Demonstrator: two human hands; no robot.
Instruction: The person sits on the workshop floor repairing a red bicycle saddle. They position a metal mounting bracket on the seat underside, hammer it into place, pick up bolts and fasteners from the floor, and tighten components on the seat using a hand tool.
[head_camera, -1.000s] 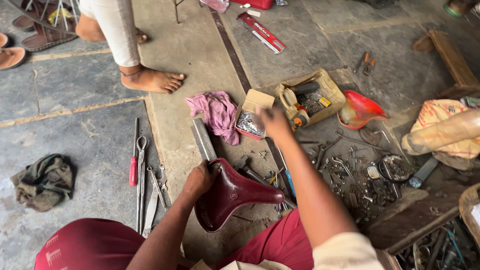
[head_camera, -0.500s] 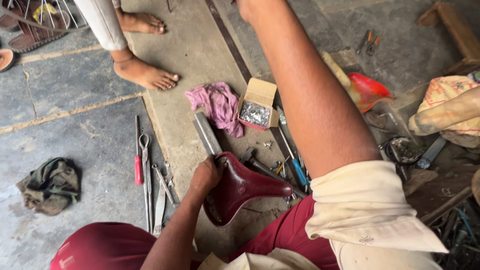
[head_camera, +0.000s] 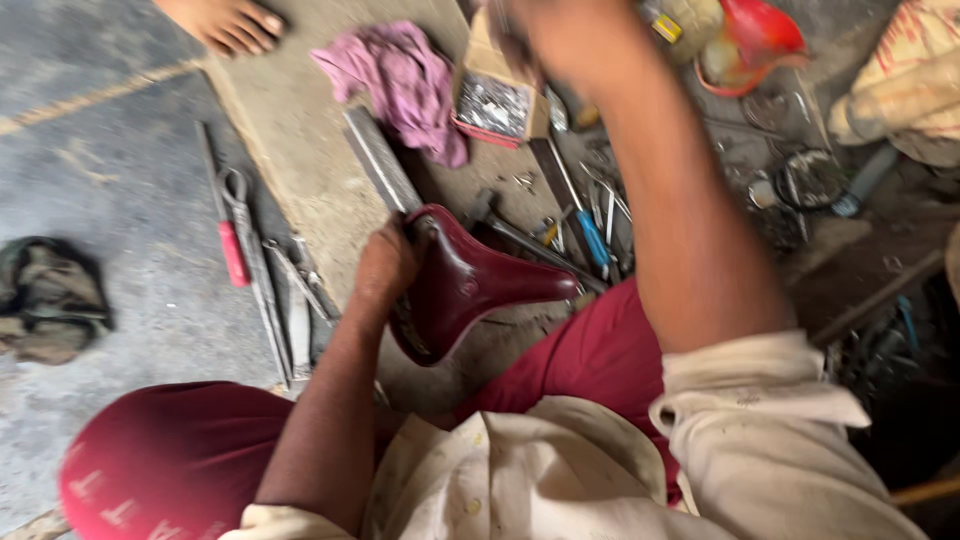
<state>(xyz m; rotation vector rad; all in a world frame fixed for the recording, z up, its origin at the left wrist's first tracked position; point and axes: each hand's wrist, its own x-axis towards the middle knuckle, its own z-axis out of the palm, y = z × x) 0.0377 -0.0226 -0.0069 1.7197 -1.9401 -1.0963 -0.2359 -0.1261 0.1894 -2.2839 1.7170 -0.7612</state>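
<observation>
Since a moment ago our view has swung closer and our right arm has stretched further up. At left centre, scissors (head_camera: 243, 215) lie on the floor. Our left hand (head_camera: 385, 265) clasps the maroon bicycle saddle's (head_camera: 470, 285) rear; we'd best hold it steady. Upper centre, our right hand (head_camera: 545, 35) blurs above the small parts box (head_camera: 495, 100); its grip we cannot tell.

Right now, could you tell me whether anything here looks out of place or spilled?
Nothing looks spilled. The left hand grips the rear of a dark red bicycle saddle, off any bike. Hand tools lie loose on the floor beside it.
</observation>
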